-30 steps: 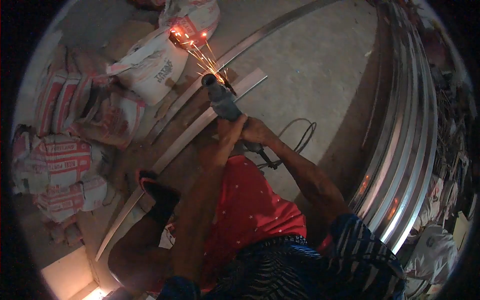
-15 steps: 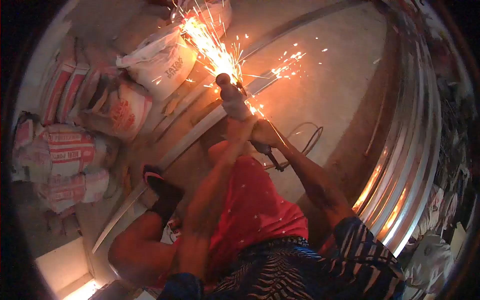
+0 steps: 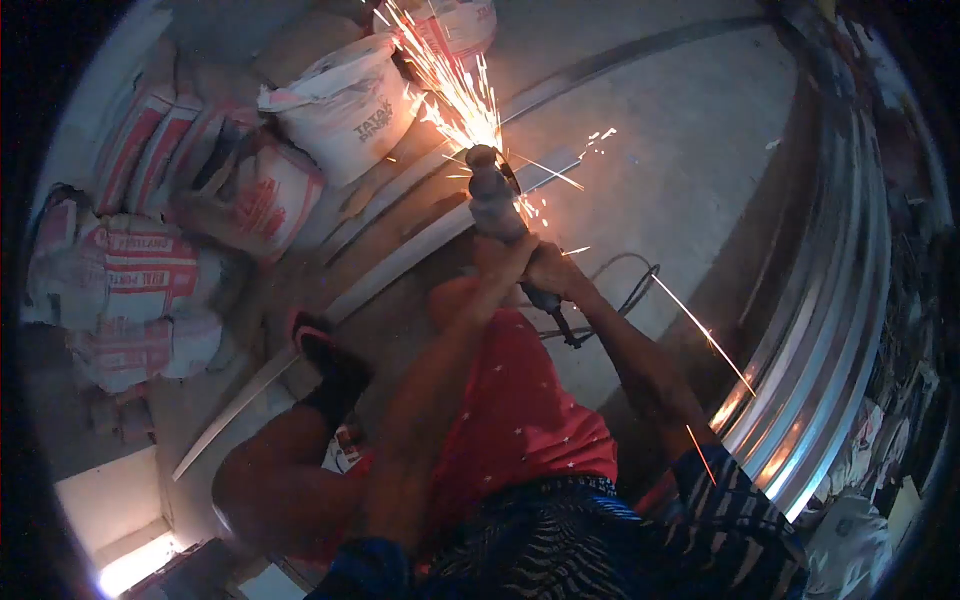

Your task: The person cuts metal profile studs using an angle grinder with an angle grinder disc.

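Note:
Both hands are closed round an angle grinder. My left hand wraps the body just behind its head, and my right hand grips further back, pressed close beside the left. The grinder's disc edge shows at the right of its head, near a long pale metal bar that runs diagonally across the floor. Bright sparks spray up and away from the disc, with a few flying right. The exact contact between disc and bar is hidden by the grinder and the glare.
Printed sacks lie at the upper left, with more stacked cement bags below. Long shiny metal lengths lie along the right. A black cable curls on the floor by the grinder. My shod foot is beside the bar.
The grinder and both hands appear slightly further right in view, as do the sacks, so the view has shifted. The spark spray is narrower and the scene is less orange.

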`<action>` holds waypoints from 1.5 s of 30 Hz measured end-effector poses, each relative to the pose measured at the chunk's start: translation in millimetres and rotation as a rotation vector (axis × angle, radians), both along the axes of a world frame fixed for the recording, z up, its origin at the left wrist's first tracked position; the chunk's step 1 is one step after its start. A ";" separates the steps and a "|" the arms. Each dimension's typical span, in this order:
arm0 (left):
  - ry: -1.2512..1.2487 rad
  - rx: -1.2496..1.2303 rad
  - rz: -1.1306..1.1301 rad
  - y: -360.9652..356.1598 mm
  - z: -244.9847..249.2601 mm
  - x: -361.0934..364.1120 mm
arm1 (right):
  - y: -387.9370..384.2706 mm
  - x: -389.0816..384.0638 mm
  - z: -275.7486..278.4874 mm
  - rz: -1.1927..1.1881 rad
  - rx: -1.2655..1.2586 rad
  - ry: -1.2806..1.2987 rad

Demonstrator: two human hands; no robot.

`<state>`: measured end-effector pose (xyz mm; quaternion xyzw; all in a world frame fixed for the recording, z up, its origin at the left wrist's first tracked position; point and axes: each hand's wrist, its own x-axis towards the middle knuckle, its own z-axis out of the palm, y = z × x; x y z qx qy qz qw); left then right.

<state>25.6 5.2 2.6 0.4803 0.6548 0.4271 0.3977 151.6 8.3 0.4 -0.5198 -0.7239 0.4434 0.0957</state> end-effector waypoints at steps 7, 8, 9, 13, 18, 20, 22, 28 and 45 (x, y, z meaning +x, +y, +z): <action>-0.012 -0.177 0.013 -3.4 21.2 4.7 | -10.6 4.5 16.0 -0.138 -0.140 0.052; -0.024 -0.135 0.027 -3.3 12.8 4.7 | -10.4 4.4 24.3 -0.130 -0.125 0.008; -0.035 -0.083 0.041 -3.5 8.5 4.6 | -10.5 3.1 28.5 -0.122 -0.112 -0.033; -0.068 0.015 0.026 -7.2 6.1 5.1 | -13.6 6.1 7.7 -0.138 -0.127 0.154; 0.007 -0.069 -0.001 -6.9 -11.0 5.8 | -18.0 13.2 6.5 -0.186 -0.233 0.126; 0.114 -0.032 0.065 -6.0 -28.1 8.3 | -18.3 12.6 -6.9 -0.158 -0.101 0.108; -0.034 -0.001 0.004 -10.9 5.1 8.0 | -18.6 11.7 -8.2 -0.163 -0.072 0.115; 0.055 -0.011 -0.052 -15.2 8.8 5.1 | -26.4 12.8 6.9 -0.140 -0.080 0.411; 0.029 -0.069 -0.028 -19.3 4.7 8.1 | -28.3 14.3 28.0 -0.102 -0.168 0.280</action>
